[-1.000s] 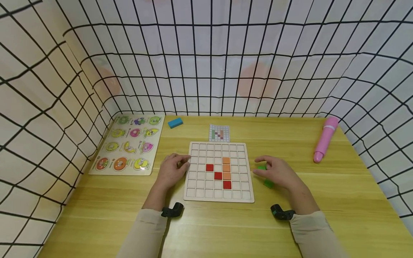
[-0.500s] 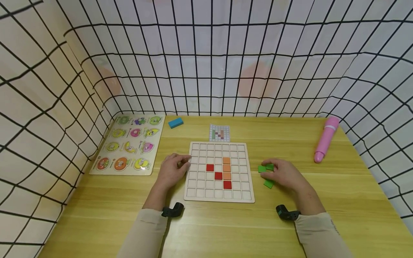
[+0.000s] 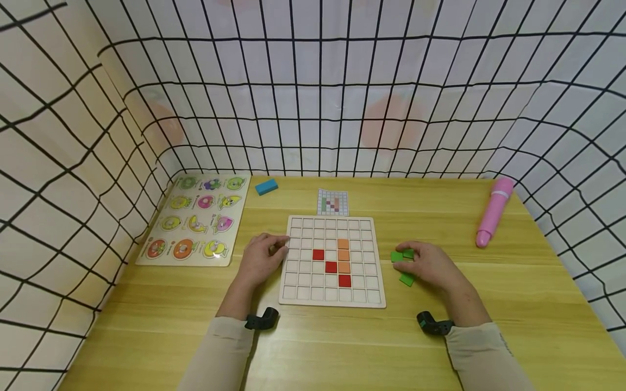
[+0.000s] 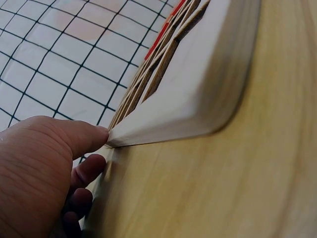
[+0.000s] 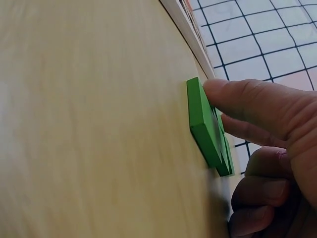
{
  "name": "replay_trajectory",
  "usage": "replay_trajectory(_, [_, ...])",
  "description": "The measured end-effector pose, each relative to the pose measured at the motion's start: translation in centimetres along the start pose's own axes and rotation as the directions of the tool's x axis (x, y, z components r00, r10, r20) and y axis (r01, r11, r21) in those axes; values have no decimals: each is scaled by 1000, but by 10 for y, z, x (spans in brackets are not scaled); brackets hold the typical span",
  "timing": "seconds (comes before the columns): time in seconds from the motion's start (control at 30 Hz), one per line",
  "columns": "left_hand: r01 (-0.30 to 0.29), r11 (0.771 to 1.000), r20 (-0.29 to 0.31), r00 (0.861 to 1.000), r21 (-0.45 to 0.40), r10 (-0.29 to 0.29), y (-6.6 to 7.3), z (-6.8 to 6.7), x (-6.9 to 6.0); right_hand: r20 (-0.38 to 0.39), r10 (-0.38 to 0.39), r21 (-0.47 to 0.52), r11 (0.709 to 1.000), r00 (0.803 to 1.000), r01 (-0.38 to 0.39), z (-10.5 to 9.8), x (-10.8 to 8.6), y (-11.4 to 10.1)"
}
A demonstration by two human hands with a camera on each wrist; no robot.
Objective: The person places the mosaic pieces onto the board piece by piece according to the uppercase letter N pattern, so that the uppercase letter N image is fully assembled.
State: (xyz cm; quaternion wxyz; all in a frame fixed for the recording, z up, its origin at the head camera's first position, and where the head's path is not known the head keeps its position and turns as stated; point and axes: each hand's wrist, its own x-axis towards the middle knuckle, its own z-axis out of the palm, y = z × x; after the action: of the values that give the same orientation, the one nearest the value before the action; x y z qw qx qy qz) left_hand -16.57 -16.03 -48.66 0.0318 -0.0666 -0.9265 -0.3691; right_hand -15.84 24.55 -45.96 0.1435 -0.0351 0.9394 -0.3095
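Note:
The left hand [image 3: 260,259] rests at the left edge of the white grid board [image 3: 303,296], thumb and index finger against its side; in the left wrist view the thumb of that hand [image 4: 44,163] touches the board's edge [image 4: 163,119]. Red tiles [image 3: 331,267] and orange tiles [image 3: 344,255] lie in the board's cells. Right of the board, the right hand [image 3: 430,266] hovers low over green tiles [image 3: 396,257], thumb and index finger apart on either side. In the right wrist view its thumb tip is close to a green tile [image 5: 198,106]. Another green tile [image 3: 406,279] lies nearer the person.
A small pattern card [image 3: 332,202] lies behind the board. A blue block [image 3: 266,187] and a fruit picture board [image 3: 163,259] are at the left. A pink cylinder [image 3: 491,214] lies at the far right. Black-wire grid panels [image 3: 320,84] surround the table's back and sides.
Since a second ago the right hand has moved slightly right, uncovering more of the green tiles. Over the last half second it has barely shifted. The left hand has stayed in place.

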Motion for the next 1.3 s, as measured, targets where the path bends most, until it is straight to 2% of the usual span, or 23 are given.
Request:
replay_trajectory(0.93, [-10, 1000, -12, 1000, -2, 10, 0, 0, -1, -12, -6, 19, 1000, 1000, 6, 2, -1, -3])
replay_trajectory(1.3, [-13, 1000, -16, 1000, -5, 13, 0, 0, -1, -44, -63, -33, 998, 997, 62, 3, 3, -11])
